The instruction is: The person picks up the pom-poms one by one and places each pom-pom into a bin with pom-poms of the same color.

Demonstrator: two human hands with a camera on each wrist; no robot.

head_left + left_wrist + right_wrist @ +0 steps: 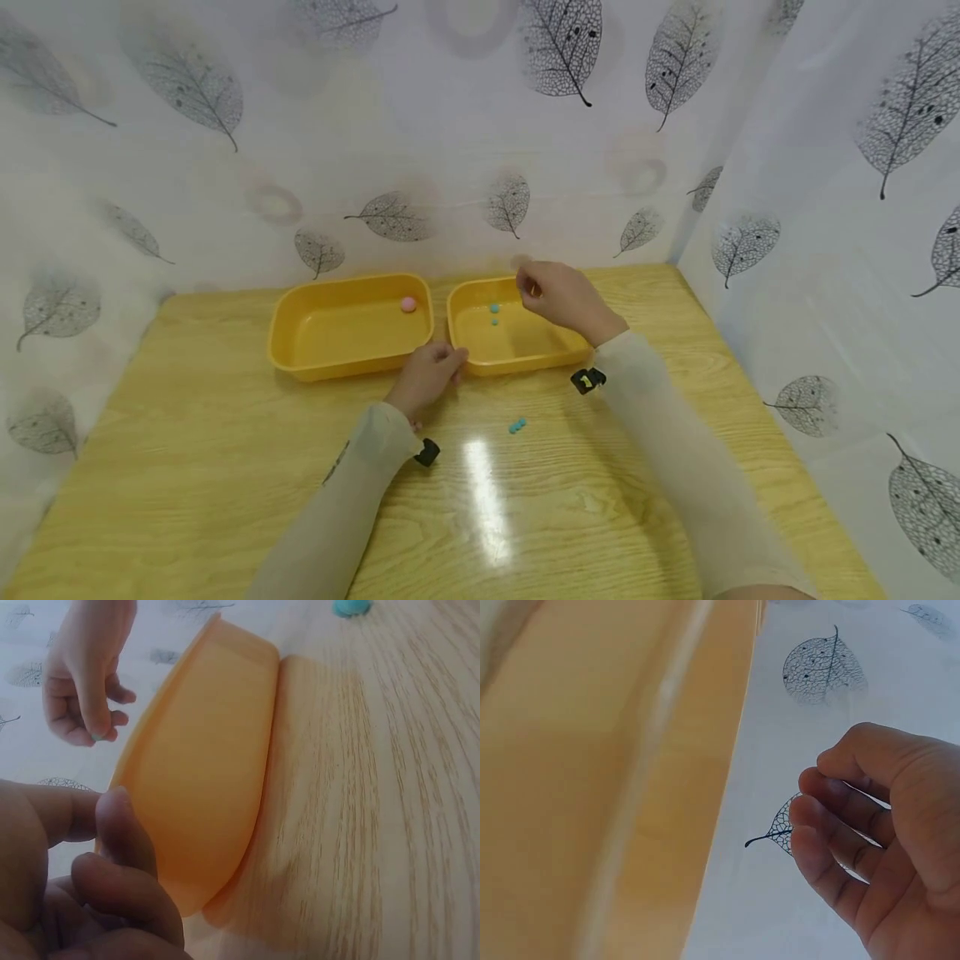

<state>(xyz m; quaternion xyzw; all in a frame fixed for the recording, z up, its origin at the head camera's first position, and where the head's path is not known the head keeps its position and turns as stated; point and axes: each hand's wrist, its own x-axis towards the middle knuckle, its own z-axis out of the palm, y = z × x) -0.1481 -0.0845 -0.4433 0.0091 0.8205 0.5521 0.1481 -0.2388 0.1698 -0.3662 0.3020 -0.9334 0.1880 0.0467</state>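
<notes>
Head view: right hand (558,293), fingers curled emptily, hovers over the right yellow tray (467,346); left hand (429,375) pinches its rim.

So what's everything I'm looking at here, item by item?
Trays: two, yellow, side by side at the table's far edge, left and right.
Pink ball: one, in the left tray's back right corner.
Blue beads in tray: two, teal, in the right tray.
Blue beads on table: a small teal cluster, in front of the right tray.
Table: one, light wood.
Curtain: white with grey leaves, behind and at both sides.
Left hand: fingers curled, at the right tray's near left corner.
Right hand: fingertips pinched together above the right tray; what it holds is unclear.
</notes>
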